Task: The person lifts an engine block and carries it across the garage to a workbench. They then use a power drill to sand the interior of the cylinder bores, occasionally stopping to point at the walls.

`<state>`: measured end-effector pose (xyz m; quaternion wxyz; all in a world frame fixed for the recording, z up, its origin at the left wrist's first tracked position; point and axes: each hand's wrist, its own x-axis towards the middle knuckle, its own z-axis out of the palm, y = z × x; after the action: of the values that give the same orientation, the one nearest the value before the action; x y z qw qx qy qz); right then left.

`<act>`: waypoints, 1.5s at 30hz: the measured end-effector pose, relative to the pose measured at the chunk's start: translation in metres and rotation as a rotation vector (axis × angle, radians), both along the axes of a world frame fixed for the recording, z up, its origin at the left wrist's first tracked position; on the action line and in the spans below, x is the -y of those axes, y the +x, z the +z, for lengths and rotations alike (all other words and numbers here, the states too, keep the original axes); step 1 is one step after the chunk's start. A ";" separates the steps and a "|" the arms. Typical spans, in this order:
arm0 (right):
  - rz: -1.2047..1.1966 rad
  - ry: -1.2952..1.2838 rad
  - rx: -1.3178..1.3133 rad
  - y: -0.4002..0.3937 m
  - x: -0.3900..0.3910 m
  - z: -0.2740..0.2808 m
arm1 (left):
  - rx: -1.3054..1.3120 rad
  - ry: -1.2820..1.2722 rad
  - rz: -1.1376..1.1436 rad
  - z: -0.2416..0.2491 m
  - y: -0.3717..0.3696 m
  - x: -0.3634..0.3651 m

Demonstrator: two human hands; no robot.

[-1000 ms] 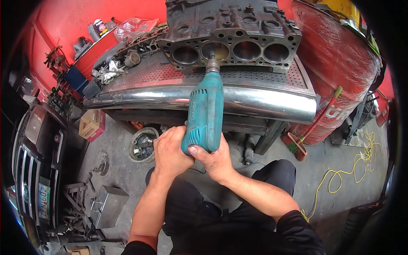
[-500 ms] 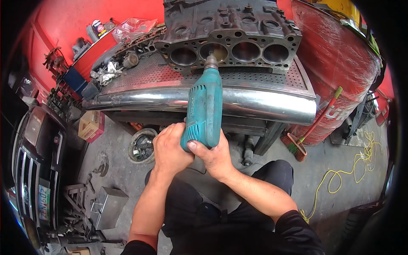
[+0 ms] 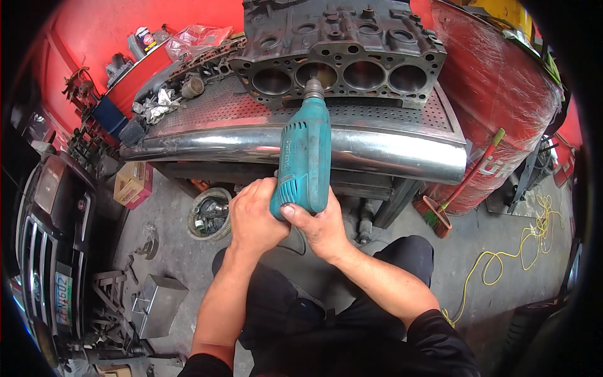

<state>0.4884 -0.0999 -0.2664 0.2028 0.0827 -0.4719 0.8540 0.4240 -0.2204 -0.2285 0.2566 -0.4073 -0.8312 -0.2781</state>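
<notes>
A teal power drill (image 3: 306,160) points away from me, gripped from both sides at its rear. My left hand (image 3: 257,213) wraps round its handle from the left. On the right, my right hand (image 3: 320,229) closes on it too, thumb lying against the back of the housing. The drill's metal chuck (image 3: 313,89) is at the second cylinder bore from the left of a dark engine block (image 3: 352,56). Whatever the chuck carries inside that bore is hard to make out. The block rests on a perforated metal bench (image 3: 207,116) with a shiny rounded front edge.
Greasy engine parts (image 3: 195,87) lie on the bench's left. Below are a round bin of parts (image 3: 210,215) and a cardboard box (image 3: 134,184). A broom (image 3: 433,213) leans against a plastic-wrapped red object (image 3: 496,107). A yellow cord (image 3: 493,267) coils on the floor; a car (image 3: 53,245) stands left.
The drill and both hands have shifted very slightly to the right. Both hands keep their hold, and the chuck stays at the same bore.
</notes>
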 end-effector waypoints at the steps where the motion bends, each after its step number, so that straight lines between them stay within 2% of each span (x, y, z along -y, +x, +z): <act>1: -0.001 0.001 0.001 0.003 0.003 0.000 | 0.001 0.006 -0.005 -0.001 0.003 0.002; 12: 0.017 -0.013 0.005 0.015 0.013 -0.002 | 0.006 -0.020 -0.017 -0.002 0.011 0.013; 26: -0.011 -0.033 0.008 -0.014 -0.008 0.003 | 0.027 -0.019 0.029 0.007 -0.011 -0.010; 35: -0.037 0.052 0.002 0.011 0.011 -0.003 | 0.002 -0.022 -0.024 -0.002 0.007 0.013; 45: -0.004 0.004 -0.005 0.017 0.018 -0.004 | 0.021 -0.049 -0.002 -0.002 0.014 0.019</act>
<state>0.5058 -0.1174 -0.2706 0.2057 0.0843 -0.4732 0.8524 0.4384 -0.2389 -0.2305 0.2377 -0.4114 -0.8399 -0.2622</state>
